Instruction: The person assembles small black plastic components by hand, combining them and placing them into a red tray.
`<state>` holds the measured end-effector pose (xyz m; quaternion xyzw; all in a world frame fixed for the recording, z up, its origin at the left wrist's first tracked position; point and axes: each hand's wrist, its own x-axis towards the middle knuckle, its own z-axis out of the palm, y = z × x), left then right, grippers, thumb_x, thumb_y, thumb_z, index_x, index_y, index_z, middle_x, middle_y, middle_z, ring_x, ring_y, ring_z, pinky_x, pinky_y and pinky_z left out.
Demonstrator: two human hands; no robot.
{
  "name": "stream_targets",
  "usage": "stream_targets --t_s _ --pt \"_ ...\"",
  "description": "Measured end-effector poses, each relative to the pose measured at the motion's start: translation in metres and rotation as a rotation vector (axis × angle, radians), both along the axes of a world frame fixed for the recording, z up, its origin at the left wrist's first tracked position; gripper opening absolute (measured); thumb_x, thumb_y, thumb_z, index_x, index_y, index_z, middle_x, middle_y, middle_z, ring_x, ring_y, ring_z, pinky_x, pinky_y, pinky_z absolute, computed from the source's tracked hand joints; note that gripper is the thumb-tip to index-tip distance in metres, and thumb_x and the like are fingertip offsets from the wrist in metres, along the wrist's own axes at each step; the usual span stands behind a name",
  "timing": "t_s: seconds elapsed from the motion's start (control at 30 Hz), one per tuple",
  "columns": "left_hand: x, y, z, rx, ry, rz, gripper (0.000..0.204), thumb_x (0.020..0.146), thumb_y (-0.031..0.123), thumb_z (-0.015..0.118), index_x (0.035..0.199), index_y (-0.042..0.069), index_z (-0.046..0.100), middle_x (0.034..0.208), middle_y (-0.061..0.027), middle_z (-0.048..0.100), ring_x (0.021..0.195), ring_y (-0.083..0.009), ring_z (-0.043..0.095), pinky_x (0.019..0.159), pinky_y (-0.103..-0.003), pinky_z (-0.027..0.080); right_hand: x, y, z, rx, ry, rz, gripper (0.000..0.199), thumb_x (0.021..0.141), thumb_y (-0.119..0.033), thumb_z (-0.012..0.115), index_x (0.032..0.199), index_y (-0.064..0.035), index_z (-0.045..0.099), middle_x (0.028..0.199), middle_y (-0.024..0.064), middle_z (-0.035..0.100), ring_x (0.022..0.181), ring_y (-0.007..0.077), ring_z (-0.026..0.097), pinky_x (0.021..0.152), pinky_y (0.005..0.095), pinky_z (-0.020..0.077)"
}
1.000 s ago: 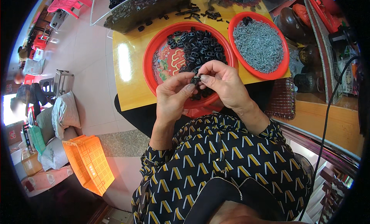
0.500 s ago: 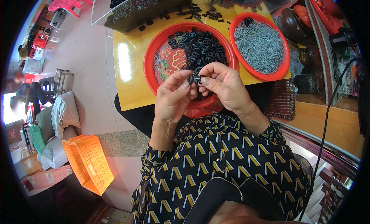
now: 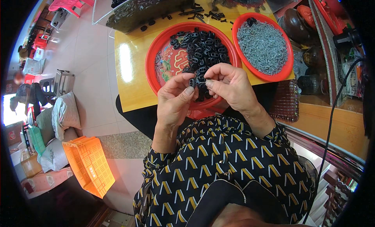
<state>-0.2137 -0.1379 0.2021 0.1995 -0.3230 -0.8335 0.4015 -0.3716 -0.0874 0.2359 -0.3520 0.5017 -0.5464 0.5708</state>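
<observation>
My left hand [image 3: 174, 100] pinches a black two-hole cord lock [image 3: 192, 83] between thumb and fingertips. Just to its right, my right hand [image 3: 233, 88] has its thumb and forefinger pressed together; whatever is between them is too small and dark to make out. Both hands hover over the near part of a round red tray [image 3: 150, 65], its floor printed with a colourful pattern. A heap of similar black cord locks [image 3: 207, 47] covers the tray's middle and right side.
On the yellow table [image 3: 133, 92], a second red tray [image 3: 291, 59] at the right holds many small metal springs [image 3: 261, 47]. Clear bins [image 3: 152, 12] of black parts stand at the back, with loose black pieces before them. An orange crate [image 3: 90, 166] lies at lower left.
My hands have drawn slightly apart, and the cord lock in my left hand now shows its face with the holes. The trays have not moved.
</observation>
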Motion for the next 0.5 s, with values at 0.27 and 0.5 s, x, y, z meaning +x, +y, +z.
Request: stream_targets --t_s 0.27,0.5 --pt "-0.0013 0.0020 -0.0021 -0.052 -0.061 0.018 0.029 0.077 -0.004 0.058 0.105 -0.003 0.053 0.082 -0.0059 0.057 0.071 -0.0109 0.053 0.065 -0.021 0.045 0.0023 -0.0007 -0.0024 -0.061 0.053 0.018 0.011 0.076 0.002 0.057 0.085 -0.0011 0.053 0.072 -0.0011 0.052 0.062 0.0030 0.049 0.052 0.0150 0.0391" --pt "-0.0005 0.0049 0.0002 -0.131 -0.160 0.047 0.029 0.076 -0.004 0.060 0.105 -0.003 0.054 0.082 -0.0041 0.058 0.070 -0.0088 0.053 0.064 -0.019 0.044 0.0021 -0.0011 -0.0020 -0.055 0.081 0.050 0.011 0.076 0.002 0.058 0.085 -0.0013 0.052 0.074 -0.0028 0.051 0.065 0.0013 0.047 0.054 0.0146 0.0384"
